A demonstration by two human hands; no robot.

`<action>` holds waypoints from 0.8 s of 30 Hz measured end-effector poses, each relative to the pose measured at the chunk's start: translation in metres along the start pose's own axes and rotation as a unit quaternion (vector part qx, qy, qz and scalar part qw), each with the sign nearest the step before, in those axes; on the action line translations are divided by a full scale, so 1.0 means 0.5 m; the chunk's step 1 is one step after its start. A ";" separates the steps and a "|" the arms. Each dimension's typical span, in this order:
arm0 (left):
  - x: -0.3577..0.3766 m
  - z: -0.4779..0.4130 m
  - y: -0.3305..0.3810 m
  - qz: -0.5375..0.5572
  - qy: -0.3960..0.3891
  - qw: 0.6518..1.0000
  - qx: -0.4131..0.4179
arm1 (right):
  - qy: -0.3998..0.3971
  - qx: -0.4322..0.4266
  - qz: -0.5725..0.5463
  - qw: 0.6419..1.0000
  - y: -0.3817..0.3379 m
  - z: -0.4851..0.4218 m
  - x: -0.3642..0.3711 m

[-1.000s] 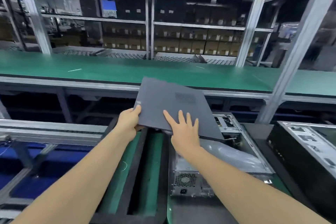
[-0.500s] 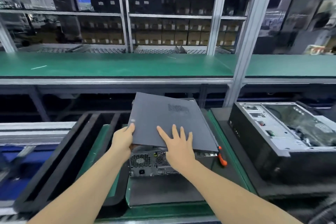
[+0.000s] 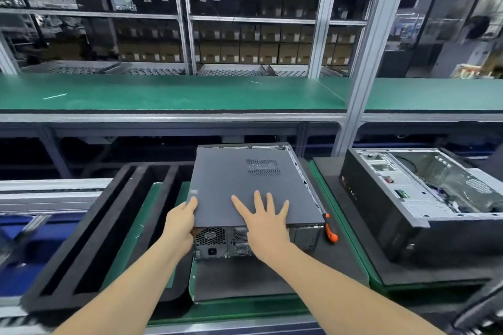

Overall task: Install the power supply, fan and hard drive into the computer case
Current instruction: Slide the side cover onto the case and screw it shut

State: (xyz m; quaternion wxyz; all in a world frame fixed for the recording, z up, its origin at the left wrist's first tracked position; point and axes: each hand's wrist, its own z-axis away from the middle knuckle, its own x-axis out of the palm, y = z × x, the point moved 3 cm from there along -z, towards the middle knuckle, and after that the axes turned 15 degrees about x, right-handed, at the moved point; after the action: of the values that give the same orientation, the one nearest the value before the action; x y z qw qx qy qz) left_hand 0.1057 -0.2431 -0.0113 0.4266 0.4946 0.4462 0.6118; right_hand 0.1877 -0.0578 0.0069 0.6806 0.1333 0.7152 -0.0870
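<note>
On the black foam mat [image 3: 231,280] of the green desk [image 3: 245,310], the black desktop computer case [image 3: 217,242] sits under its dark grey metal side panel [image 3: 239,179]. The left hand [image 3: 181,223] has its fingers [image 3: 192,202] curled round the panel's near-left edge. The right hand [image 3: 265,221] presses flat on top, gripping nothing. An uneven push could seat the panel crooked. An orange-handled tool [image 3: 331,231] lies just beside the case, and a second open case [image 3: 424,198] is off right.
</note>
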 end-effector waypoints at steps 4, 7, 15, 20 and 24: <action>-0.011 0.001 -0.013 0.004 0.001 1.000 0.011 | 0.010 0.004 -0.002 1.000 -0.002 0.007 0.006; -0.002 -0.003 -0.011 0.003 -0.017 1.000 0.012 | 0.020 0.018 -0.004 1.000 0.000 0.008 0.007; 0.021 0.006 -0.017 -0.011 -0.017 1.000 0.005 | 0.004 0.013 0.003 1.000 0.028 0.002 0.005; 0.009 0.012 -0.020 -0.021 0.008 1.000 0.001 | -0.005 0.005 -0.006 1.000 0.020 0.001 0.010; 0.013 0.012 -0.010 -0.039 -0.010 0.999 -0.004 | -0.008 0.013 -0.003 1.000 0.018 -0.002 0.012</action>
State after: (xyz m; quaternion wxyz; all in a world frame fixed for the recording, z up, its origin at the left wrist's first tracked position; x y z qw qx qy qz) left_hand 0.1109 -0.2348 -0.0138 0.4570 0.4813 0.4584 0.5911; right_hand 0.1894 -0.0484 0.0016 0.6845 0.1388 0.7087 -0.0992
